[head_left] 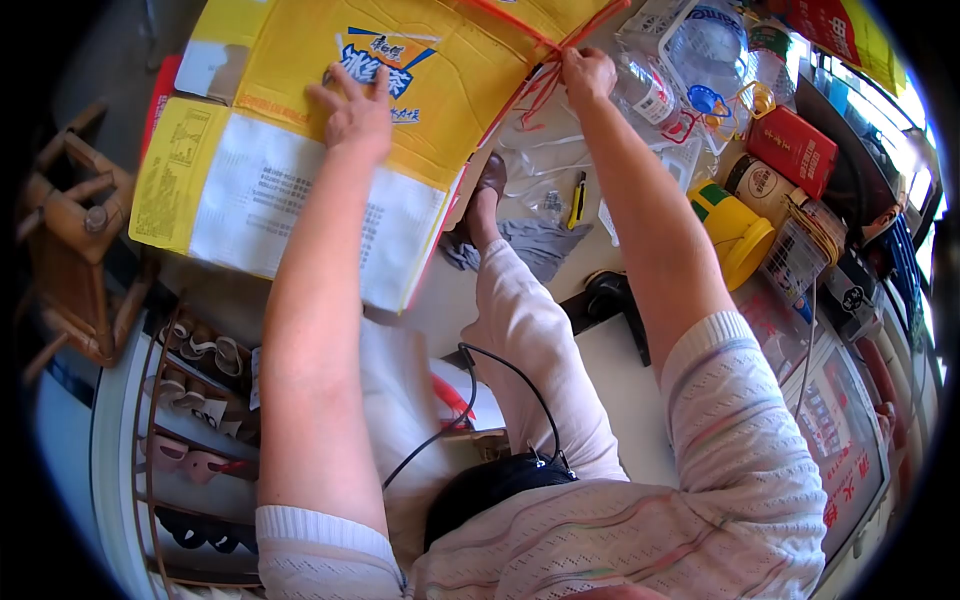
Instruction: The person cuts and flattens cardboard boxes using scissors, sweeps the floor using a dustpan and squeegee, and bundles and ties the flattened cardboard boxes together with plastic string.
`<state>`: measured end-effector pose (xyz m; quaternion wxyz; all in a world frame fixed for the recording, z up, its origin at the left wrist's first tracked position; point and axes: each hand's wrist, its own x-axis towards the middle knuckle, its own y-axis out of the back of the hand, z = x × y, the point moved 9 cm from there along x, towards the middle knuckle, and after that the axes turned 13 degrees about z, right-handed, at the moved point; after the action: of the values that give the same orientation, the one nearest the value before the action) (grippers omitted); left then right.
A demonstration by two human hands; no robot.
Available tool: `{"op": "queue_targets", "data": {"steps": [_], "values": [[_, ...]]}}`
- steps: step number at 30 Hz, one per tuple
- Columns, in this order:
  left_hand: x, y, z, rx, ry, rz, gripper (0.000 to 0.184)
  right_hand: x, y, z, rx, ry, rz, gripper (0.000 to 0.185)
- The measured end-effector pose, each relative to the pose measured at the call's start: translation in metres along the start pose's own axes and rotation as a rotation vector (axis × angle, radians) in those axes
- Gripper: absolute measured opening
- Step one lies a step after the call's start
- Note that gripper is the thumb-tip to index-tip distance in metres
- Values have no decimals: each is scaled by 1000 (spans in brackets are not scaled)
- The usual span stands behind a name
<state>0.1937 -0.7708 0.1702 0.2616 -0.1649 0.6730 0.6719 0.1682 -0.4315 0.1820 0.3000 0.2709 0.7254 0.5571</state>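
A large flattened yellow and white cardboard piece lies at the upper left, with more layers under its right edge. My left hand rests on its printed yellow face, fingers spread. Red string crosses the top of the cardboard and bunches near its upper right edge. There my right hand is closed on the red string, with loose ends hanging below it. Just how the fingers pinch the string is too small to tell.
A yellow cutter and a grey cloth lie on the floor by my foot. Plastic bottles, a yellow bucket and a red box stand right. A wooden stool and shoe rack are left.
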Motion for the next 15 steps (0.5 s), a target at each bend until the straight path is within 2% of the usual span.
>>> {"op": "queue_targets", "data": {"steps": [2,3,5,6,9,12,15], "values": [[-1,3,-1,-16,3,8,77,5,20,-26,-61,201,109,31],[-2,3,-1,-27,6,10,77,3,22,-26,-27,211,73,31],[-1,-1,-3,-77,42,-7,66,7,26,-25,39,235,4,32],[0,-2,-4,-100,59,-15,60,6,13,-1,152,98,-84,29],[-2,2,-3,-20,54,-33,60,-33,-25,20,476,84,-397,26],[-3,4,-3,-43,39,-2,60,-66,-28,-2,477,287,-654,21],[-2,2,-2,-25,44,-18,61,-64,12,-12,230,85,-831,20]]}}
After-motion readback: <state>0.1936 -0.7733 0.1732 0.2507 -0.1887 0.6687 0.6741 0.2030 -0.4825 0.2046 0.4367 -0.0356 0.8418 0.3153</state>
